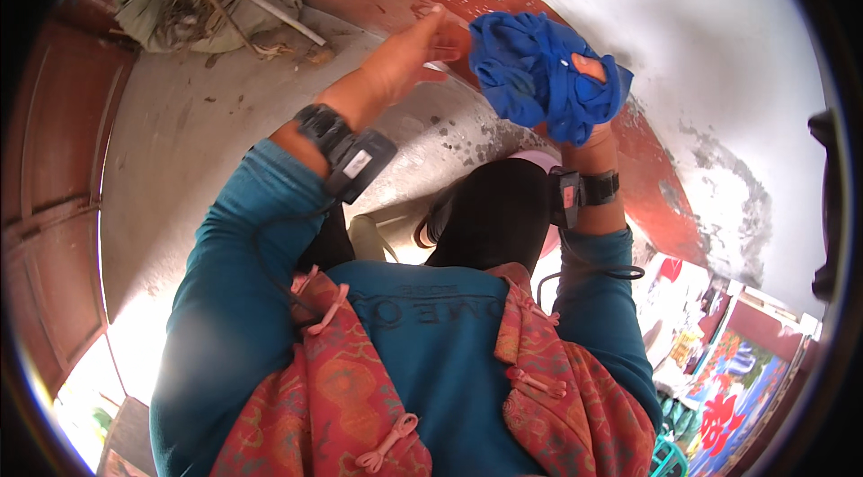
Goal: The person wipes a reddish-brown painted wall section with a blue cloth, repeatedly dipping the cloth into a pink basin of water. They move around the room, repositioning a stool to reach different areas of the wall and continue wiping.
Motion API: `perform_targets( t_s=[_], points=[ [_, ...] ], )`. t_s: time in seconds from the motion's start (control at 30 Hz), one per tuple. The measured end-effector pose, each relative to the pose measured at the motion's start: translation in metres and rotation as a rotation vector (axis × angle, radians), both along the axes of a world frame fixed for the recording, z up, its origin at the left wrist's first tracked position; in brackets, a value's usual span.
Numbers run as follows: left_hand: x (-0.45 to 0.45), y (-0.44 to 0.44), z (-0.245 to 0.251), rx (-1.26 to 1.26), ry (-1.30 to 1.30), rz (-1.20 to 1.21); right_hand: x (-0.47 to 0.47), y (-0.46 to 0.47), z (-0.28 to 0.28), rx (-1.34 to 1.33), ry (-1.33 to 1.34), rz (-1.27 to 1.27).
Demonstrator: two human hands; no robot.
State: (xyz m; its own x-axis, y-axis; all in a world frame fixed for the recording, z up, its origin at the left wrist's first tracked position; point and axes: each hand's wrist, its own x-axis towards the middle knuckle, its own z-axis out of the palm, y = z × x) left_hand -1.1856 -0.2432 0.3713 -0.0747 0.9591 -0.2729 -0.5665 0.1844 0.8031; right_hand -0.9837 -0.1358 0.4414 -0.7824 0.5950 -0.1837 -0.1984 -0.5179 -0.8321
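A crumpled blue cloth (522, 69) is bunched up in my right hand (588, 67), whose thumb shows over its folds; most of the fingers are hidden by the fabric. My left hand (421, 52) is raised to the left of the cloth, not touching it, with its fingers apart and slightly blurred. Both forearms carry black strapped devices with cables. Below the right hand, part of a pink round object (537, 157) shows behind my dark-clothed knee; what it is cannot be told.
A red and white wall (688, 59) with peeling paint runs along the right. Grey-green sacking (253, 15) with sticks and a pale pole (270, 8) lies at the upper left. Reddish-brown wooden doors (64, 133) stand left. A teal plastic object (667, 457) shows lower right.
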Motion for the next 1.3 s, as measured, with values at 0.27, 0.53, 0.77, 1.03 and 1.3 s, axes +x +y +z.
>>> perform_targets(
  t_s=[0.27, 0.53, 0.77, 1.03, 1.3],
  points=[
    [-0.011, -0.007, 0.013, 0.12, -0.55, 0.067, -0.075, -0.023, -0.015, 0.053, -0.288, -0.016],
    [-0.003, -0.01, 0.016, 0.236, 0.044, 0.326, -0.132, -0.035, -0.02, 0.387, -0.509, -0.232],
    [-0.018, -0.005, 0.013, 0.193, -0.012, 0.258, -0.123, -0.04, -0.003, 0.044, -0.285, -0.16],
    [0.01, 0.022, -0.026, 0.21, 0.395, 0.269, -0.095, -0.027, -0.051, -0.341, 0.027, -0.155],
    [-0.004, -0.006, -0.036, -0.08, 0.141, 0.19, -0.102, -0.022, -0.051, -0.018, -0.075, -0.126]
  ],
)
